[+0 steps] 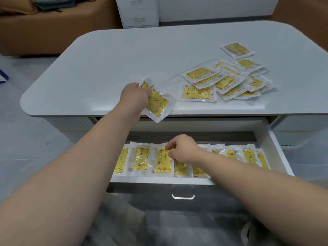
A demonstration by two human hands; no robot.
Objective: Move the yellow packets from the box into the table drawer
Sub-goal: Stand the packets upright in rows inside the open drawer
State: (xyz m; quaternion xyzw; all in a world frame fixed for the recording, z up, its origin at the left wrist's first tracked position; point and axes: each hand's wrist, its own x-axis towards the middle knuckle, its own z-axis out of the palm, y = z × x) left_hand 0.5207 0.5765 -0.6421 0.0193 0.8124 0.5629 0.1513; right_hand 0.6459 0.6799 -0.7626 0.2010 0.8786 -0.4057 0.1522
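My left hand grips a yellow packet in clear wrap, held over the table's front edge above the open drawer. My right hand is down inside the drawer, its fingertips pinching the top of a packet in the row. Several yellow packets stand side by side along the drawer's front. A loose pile of several more packets lies on the right half of the pale tabletop. No box is in view.
The drawer's front panel carries a metal handle just above my lap. Behind the table stand a white filing cabinet and an orange sofa. Pale floor tiles lie to the left.
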